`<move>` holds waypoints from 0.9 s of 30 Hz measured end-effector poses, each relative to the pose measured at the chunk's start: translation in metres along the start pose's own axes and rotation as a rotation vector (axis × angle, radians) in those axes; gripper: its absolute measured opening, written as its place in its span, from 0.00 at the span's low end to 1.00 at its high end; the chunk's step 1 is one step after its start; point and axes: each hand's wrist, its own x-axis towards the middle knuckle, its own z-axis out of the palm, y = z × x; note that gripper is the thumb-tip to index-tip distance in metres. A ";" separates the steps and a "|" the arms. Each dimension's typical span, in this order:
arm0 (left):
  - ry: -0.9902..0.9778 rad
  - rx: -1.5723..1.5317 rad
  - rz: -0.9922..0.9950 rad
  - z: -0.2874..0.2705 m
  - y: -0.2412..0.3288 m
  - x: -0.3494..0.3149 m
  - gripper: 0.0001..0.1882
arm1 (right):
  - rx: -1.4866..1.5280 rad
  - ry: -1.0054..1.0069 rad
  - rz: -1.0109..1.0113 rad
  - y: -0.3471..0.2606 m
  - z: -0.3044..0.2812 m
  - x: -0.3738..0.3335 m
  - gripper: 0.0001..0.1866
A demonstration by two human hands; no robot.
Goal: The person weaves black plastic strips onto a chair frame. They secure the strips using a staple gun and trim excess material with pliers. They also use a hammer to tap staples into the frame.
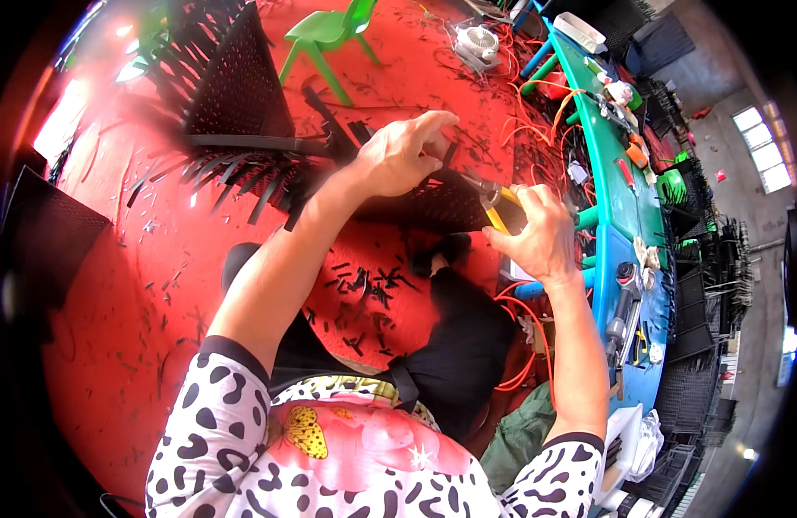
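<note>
A large black woven plastic piece [239,82] with many loose strip ends rises at the upper left. Its lower part [415,203] lies before my knees, beneath my hands. My left hand [398,155] is over this part, fingers bent and thumb drawn in. A dark strip end shows by the thumb, but whatever sits between the fingers is hidden. To the right, my right hand [541,231] is closed around yellow-handled pliers [495,216]. Their metal jaws point left toward the woven part, close to its edge; whether they touch a strip cannot be made out.
Black strip offcuts [377,285] litter the red floor [157,345]. A green plastic chair [325,33] and a small white fan [478,41] stand farther off. On the right, a green and blue table [610,147] carries tools, including a power tool [624,302]. Orange cords [536,345] trail beside it.
</note>
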 end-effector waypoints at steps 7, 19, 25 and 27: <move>0.013 0.004 0.023 -0.003 0.003 -0.001 0.30 | -0.073 -0.101 -0.039 0.002 0.005 0.013 0.26; -0.020 -0.062 0.007 -0.002 0.001 -0.003 0.29 | -0.048 -0.225 -0.167 0.008 0.003 0.040 0.25; -0.027 -0.021 0.013 -0.002 0.003 -0.004 0.28 | -0.032 -0.206 -0.279 0.018 0.010 0.042 0.21; -0.023 -0.114 0.028 -0.003 0.000 -0.004 0.27 | -0.020 -0.185 -0.278 0.020 0.016 0.038 0.17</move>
